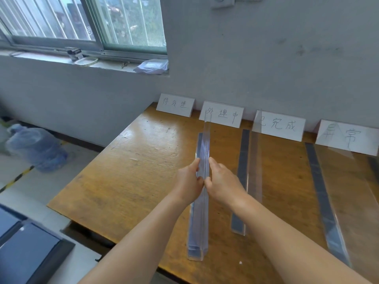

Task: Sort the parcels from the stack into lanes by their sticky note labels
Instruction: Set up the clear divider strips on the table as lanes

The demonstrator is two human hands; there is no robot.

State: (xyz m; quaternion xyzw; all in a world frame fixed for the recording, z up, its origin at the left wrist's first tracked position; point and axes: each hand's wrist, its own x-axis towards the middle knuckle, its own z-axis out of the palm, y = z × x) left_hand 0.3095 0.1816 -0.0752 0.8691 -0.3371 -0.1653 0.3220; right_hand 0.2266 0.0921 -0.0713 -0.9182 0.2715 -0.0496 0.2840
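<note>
Clear divider stands on edge on the table, running toward the second sign; left hand and right hand pinch it from either side, fingers curled on it. Best keep it upright, parallel to next divider; no parcels in view.

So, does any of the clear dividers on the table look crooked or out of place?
Yes. The rightmost clear divider slants rightward toward the near edge and seems to lean over, unlike the upright middle divider. The left hand and right hand are gripping the left divider.
</note>
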